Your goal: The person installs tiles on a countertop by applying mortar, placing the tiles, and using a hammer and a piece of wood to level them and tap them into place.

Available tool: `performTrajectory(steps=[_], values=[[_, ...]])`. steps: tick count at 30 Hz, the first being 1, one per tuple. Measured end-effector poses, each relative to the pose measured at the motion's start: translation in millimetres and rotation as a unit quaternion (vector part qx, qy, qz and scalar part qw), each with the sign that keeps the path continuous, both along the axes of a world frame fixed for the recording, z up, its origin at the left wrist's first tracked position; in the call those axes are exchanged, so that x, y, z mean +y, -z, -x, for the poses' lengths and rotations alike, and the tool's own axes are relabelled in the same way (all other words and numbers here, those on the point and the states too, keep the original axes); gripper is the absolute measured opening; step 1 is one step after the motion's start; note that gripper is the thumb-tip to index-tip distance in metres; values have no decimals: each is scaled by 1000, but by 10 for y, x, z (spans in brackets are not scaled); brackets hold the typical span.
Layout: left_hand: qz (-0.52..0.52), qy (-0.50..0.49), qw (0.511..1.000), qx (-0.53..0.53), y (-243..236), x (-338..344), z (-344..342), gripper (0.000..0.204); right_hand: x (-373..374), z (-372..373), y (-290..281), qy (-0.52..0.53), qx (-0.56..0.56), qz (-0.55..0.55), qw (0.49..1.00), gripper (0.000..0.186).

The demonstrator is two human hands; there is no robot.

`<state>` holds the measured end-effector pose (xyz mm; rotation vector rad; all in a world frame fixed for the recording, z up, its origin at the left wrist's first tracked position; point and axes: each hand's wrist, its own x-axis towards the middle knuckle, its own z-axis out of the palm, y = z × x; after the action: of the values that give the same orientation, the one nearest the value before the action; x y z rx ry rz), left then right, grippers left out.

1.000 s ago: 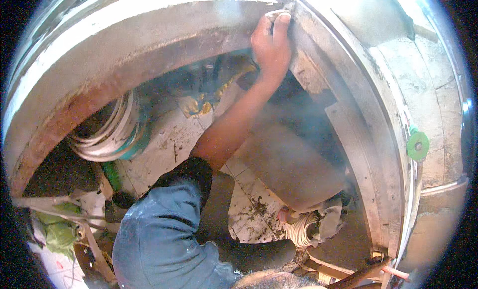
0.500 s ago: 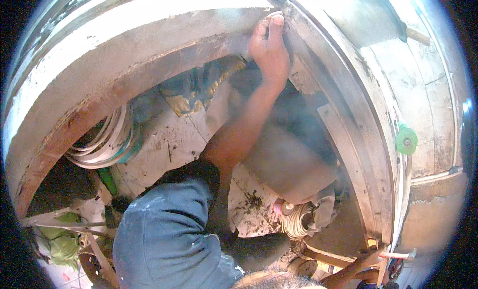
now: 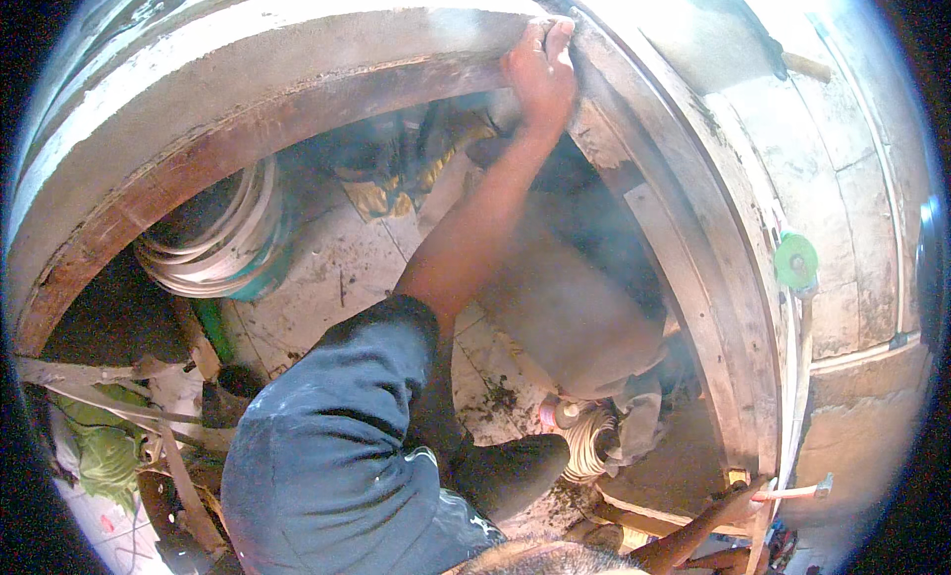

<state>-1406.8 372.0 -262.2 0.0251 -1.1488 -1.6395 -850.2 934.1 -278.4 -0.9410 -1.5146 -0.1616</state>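
Left hand point(image 3: 542, 75) curls tight at the frame's corner, contents unclear; right hand point(image 3: 731, 506) grasps a hammer point(image 3: 791, 494), raised since before beside the frame point(image 3: 705, 268); both seem occupied.

Hands, your own: two — one left hand point(image 3: 543, 77), one right hand point(image 3: 741, 507). Orange-handled hammer point(image 3: 791, 493), in your grasp: one. Long beams about you: two, being one left beam point(image 3: 277, 109) and one right beam point(image 3: 688, 228). Dark blue sleeve point(image 3: 327, 436) on you: one in sight. Coil of pale cord point(image 3: 584, 450): one. Green round disc point(image 3: 796, 260), to your right: one. Green bundle point(image 3: 111, 461), to your lower left: one. Large grey-brown sheet point(image 3: 570, 313), below you: one. Stack of pale hoops point(image 3: 203, 278): one — several hoops, though you cannot count them exactly.
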Motion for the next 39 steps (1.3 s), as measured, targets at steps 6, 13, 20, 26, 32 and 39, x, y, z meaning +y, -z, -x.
performTrajectory(steps=[6,13,20,26,32,39], values=[[42,-15,998,-35,73,-19,71,21,-1450,435,-233,-106,-118,43,986,62],[50,4,999,-18,102,-71,68,24,-2565,1333,184,-372,-196,89,903,41],[86,-50,995,10,167,6,192,25,-3755,2480,-430,-498,-437,13,749,29],[107,1,989,102,262,58,290,17,-4193,3485,-714,-465,-477,-189,721,36],[319,-54,934,-155,-4,-66,145,14,-4492,3585,-864,-482,-441,-312,690,34],[269,-165,949,5,398,114,415,32,-4400,3820,-905,-432,-406,-403,697,36]])
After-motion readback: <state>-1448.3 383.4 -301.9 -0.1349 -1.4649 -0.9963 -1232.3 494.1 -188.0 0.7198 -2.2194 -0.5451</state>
